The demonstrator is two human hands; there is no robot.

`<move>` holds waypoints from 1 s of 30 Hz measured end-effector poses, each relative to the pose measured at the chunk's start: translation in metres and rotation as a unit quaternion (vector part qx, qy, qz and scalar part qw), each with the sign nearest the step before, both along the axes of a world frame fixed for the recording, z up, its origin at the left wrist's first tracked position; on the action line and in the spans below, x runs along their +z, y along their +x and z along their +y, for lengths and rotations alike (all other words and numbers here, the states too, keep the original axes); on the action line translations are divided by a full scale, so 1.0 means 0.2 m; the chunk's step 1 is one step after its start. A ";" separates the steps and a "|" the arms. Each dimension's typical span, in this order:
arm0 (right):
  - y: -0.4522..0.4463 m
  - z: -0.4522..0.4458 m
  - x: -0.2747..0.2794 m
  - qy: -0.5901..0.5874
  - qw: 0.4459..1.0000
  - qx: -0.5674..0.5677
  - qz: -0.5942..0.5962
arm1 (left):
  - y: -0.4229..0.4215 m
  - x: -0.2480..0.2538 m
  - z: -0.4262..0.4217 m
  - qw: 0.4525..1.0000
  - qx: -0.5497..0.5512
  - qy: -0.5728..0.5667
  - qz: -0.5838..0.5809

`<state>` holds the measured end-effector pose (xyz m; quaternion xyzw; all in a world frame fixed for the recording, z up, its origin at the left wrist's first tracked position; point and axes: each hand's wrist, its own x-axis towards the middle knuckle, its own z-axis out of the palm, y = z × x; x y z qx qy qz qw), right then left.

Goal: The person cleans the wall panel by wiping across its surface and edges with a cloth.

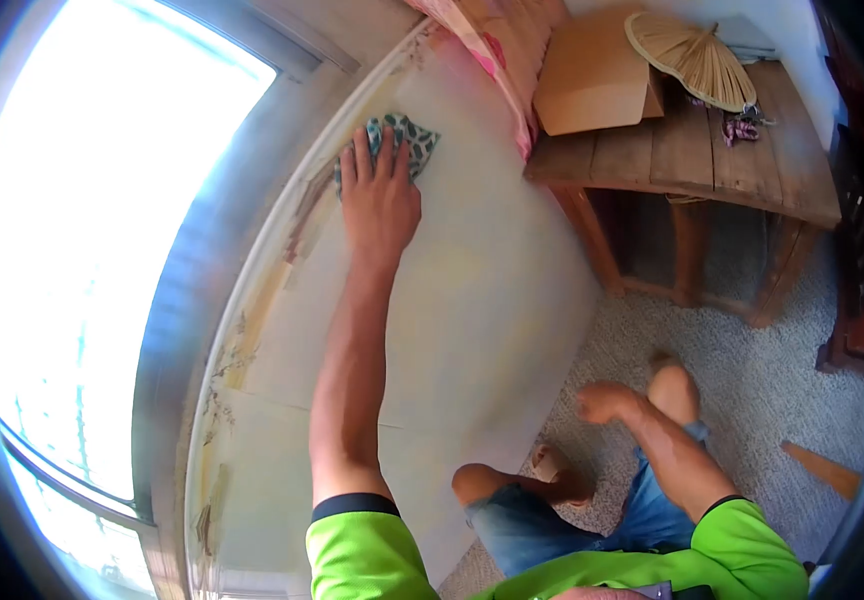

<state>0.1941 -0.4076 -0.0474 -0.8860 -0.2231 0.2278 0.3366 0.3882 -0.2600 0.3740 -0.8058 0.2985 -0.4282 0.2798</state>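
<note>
My left hand (380,200) lies on a patterned green and white cloth (414,145), pressing it against the pale wall panel (452,290) near its decorated upper edge. The cloth sticks out to the right of my fingers. Brownish marks and painted patterns run along the panel's edge beside the cloth. My right hand (607,402) is held low above the floor, near my knee, away from the panel. Its fingers are curled in, and whether anything is inside them is hidden.
A bright window (102,230) fills the left side. At the upper right a wooden table (682,160) bears a cardboard box (592,80) and a woven fan (697,60). Pink fabric (497,50) hangs beside it. Dark wooden furniture (862,290) stands at the far right.
</note>
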 end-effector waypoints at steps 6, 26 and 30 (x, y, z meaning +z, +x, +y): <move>-0.04 -0.03 0.04 0.058 0.998 -0.033 -0.022 | 0.30 -0.14 -0.18 0.999 -0.010 0.027 -0.025; 0.03 -0.01 -0.02 -0.043 0.999 0.019 0.018 | -0.75 -0.74 0.70 0.975 0.115 0.044 0.188; 0.06 0.02 -0.15 -0.084 0.993 0.086 0.017 | -1.13 -0.53 1.07 0.986 0.152 -0.017 0.067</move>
